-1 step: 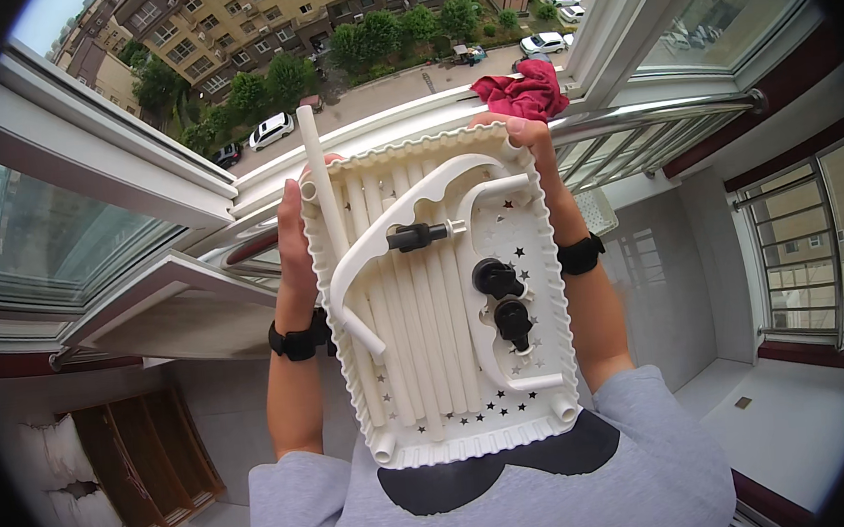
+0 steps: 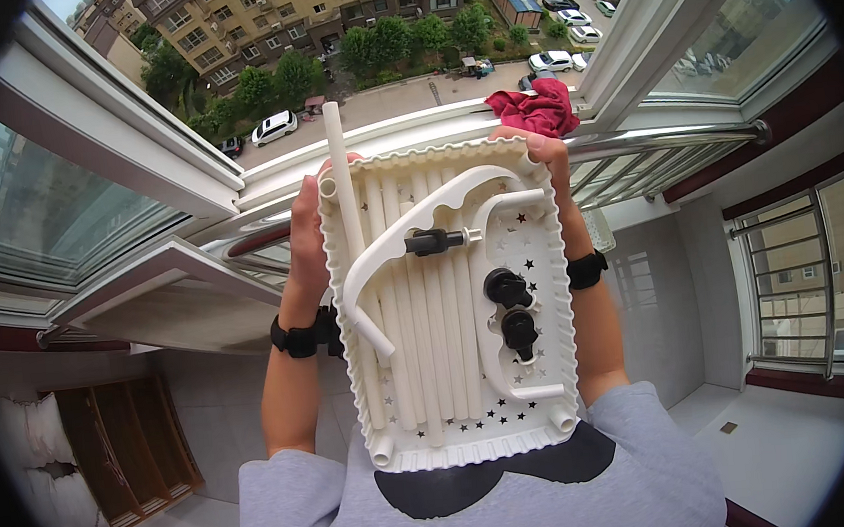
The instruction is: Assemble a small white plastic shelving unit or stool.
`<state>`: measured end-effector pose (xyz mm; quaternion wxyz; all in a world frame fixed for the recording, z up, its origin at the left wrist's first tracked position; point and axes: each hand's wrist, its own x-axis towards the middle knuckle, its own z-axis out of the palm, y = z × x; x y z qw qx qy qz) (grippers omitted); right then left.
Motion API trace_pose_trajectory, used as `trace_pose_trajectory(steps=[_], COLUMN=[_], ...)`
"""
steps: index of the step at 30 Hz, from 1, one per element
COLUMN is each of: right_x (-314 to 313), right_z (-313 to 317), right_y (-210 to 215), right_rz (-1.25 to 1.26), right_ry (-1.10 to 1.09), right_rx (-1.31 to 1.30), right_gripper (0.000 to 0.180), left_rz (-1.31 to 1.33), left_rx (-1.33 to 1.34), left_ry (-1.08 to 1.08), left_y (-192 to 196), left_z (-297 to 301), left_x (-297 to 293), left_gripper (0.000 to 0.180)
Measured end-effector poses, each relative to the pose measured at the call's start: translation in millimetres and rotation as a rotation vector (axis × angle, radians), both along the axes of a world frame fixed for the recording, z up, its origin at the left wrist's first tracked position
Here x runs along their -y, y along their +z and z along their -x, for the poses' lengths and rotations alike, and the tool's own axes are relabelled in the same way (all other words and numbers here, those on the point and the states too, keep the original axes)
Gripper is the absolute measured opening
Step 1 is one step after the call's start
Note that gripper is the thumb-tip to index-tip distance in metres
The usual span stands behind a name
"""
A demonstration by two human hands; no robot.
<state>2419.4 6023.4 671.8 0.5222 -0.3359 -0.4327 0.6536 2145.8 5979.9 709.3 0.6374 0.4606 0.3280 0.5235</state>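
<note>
My left hand (image 2: 309, 235) grips the left side of a white plastic basket (image 2: 479, 451) with a scalloped rim and star-shaped holes. At its far right corner, my right hand (image 2: 545, 157) is wrapped round the rim, thumb on top. Inside lie several straight white tubes (image 2: 437, 342) side by side. One longer tube (image 2: 335, 136) sticks out past the far left edge. A curved white handle (image 2: 358, 279) lies across the tubes beside a black caster (image 2: 435, 241). A second bent handle (image 2: 491, 358) runs along the right, near two more black casters (image 2: 518, 333).
Beyond the basket is a window sill (image 2: 400, 125) with a crumpled red cloth (image 2: 537, 108). Metal railings (image 2: 673, 146) run below the window on the right. Open window sashes (image 2: 121, 149) stand at the left. A brown wooden shelf unit (image 2: 126, 440) is at lower left.
The basket and both hands sit slightly further right in the view, and the window and street scene have shifted a little too. Both hands keep their hold on the basket.
</note>
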Motion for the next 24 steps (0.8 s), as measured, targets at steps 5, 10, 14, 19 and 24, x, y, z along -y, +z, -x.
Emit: trace_pose_trajectory(steps=[5, 10, 14, 19, 24], right_x=[19, 15, 15, 13, 7], right_z=[-15, 8, 0, -3, -2], right_y=[-20, -29, -30, -31, -28], right_rz=[0.082, 0.098, 0.1, 0.102, 0.106], right_ry=[-0.125, -0.05, -0.082, -0.066, -0.055], right_rx=[-0.093, -0.095, -0.075, -0.066, -0.068], right_gripper=[0.053, 0.053, 0.054, 0.054, 0.054], left_rz=[-0.051, -0.239, -0.172, -0.172, -0.178], left_rx=[0.047, -0.026, 0.018, -0.234, -0.082], left_ry=[-0.17, -0.096, -0.117, -0.116, -0.075], left_y=[3, -41, -46, -38, -44], left_z=[-15, -6, -22, -14, -22], left_x=[-16, -29, -27, -26, -36], left_gripper=[0.066, 0.054, 0.052, 0.054, 0.053])
